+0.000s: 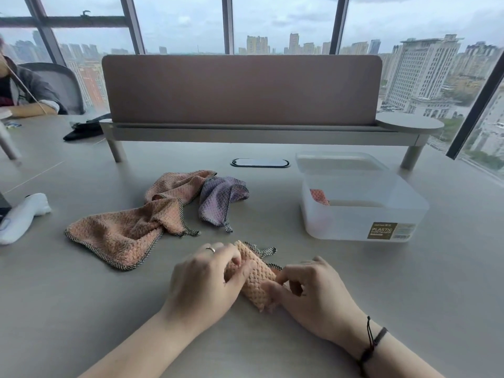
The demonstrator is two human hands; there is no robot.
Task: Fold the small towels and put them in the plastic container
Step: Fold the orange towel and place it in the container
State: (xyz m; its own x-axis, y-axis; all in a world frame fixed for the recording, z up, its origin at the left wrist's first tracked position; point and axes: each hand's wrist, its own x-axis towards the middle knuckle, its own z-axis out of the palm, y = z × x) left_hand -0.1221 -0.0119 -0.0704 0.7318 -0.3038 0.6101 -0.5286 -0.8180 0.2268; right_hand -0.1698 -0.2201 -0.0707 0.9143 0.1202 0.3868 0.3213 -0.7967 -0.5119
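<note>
A person's left hand (207, 276) and right hand (308, 290) work a peach towel (255, 274) into a tight bundle at 6 o'clock on the grey tabletop (272, 336); the fingers of both hands are curled around the cloth, pinching its two sides, with its checked hanging loop trailing out at the far end. The fold appears nearly finished, and it would likely hold best if the edges are kept squared and pressed flat before lifting, so the bundle does not spring open on the way over. The plastic container (362, 214) stands open at 2 o'clock, well apart from the hands, with one folded reddish towel (319, 197) already inside. Two more peach towels (131, 227) and a lilac towel (218, 197) lie crumpled at 11 o'clock, unfolded. Behind them a brown desk divider (242, 88) fronts tall windows over a city skyline; a seated person's arm shows at 10 o'clock, and a white cloth (19, 216) lies at 9 o'clock.
</note>
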